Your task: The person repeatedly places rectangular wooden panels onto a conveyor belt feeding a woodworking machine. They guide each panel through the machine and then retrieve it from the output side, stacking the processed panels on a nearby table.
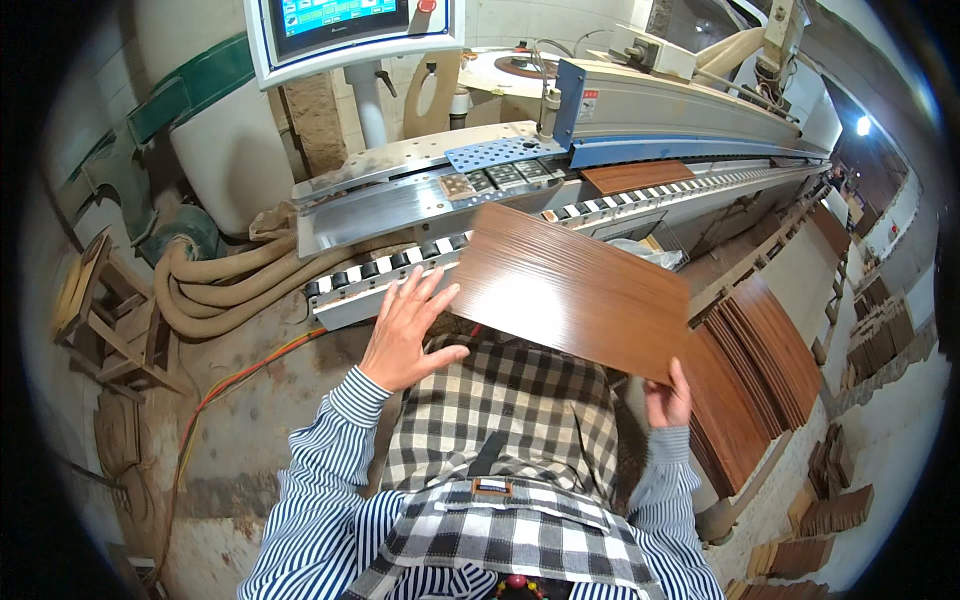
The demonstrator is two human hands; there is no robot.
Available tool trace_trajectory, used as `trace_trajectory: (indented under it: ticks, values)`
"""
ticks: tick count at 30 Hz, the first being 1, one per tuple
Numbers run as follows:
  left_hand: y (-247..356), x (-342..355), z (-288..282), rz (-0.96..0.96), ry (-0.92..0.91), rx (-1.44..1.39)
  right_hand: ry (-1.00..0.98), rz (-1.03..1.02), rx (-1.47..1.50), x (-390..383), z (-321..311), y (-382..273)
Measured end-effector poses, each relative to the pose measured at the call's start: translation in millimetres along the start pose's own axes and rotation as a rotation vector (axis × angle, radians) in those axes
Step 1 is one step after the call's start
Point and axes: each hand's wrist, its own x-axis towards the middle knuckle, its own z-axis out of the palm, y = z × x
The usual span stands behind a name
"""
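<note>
- Brown panel [568, 292]: flat rectangular board w/ dark wood-grain finish, fine parallel streaks running along its length, slight sheen; thin edges, square corners. Held tilted in the air in front of the person's chest, above the checked apron [505, 420], its far corner over the roller track [400, 262] of the machine.
- Left hand [408, 330]: fingers spread wide & open, palm flat vs the panel's near-left edge; steadying it, not wrapped round it.
- Right hand [668, 400]: under the panel's lower-right corner, thumb up against the edge, fingers curled beneath; grips that corner. Fingers mostly hidden by the board.
- Machine [640, 115]: long metal bed, grey-blue housing, perforated blue plate, row of small black rollers along the front; bare aluminium rail looks smooth & shiny. Another brown panel [636, 175] lies on the bed farther along.
- Control screen [345, 25] on a white post, top centre.
- Beige ribbed hoses [215, 285] loop on the floor at left, near a white drum [225, 150].
- Stack of similar brown panels [755, 375] leaning edge-on at the person's right, just beside the right hand.
- Sleeves: blue-white striped cloth; apron: black-white check.
- Wooden stool [110, 320] at far left; dusty concrete floor, orange cable [235, 375] across it.
</note>
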Motion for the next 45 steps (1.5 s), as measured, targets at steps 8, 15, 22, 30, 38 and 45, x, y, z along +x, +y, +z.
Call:
trace_trajectory:
  ticks: [8, 15, 22, 30, 38, 45]
  values:
    - [-72, -37, -8, -0.269, 0.219, 0.352, -0.277, 0.367, -0.041, 51, 145, 68]
    - [-114, -30, -18, -0.493, 0.302, 0.404, -0.168, 0.053, -0.446, 41, 89, 39]
    - [-116, 14, -31, -0.63, 0.201, 0.364, 0.689, -0.66, -1.588, -31, -104, -94]
    - [-133, 16, -18, -0.732, 0.185, 0.375, 1.548, 0.131, -1.778, -97, -218, -125]
    - [-131, 13, -19, -0.83, 0.138, 0.355, 1.503, -0.025, -1.757, -102, -231, -121]
    - [-134, 10, -18, -0.816, 0.15, 0.349, 1.494, -0.089, -1.781, -102, -229, -118]
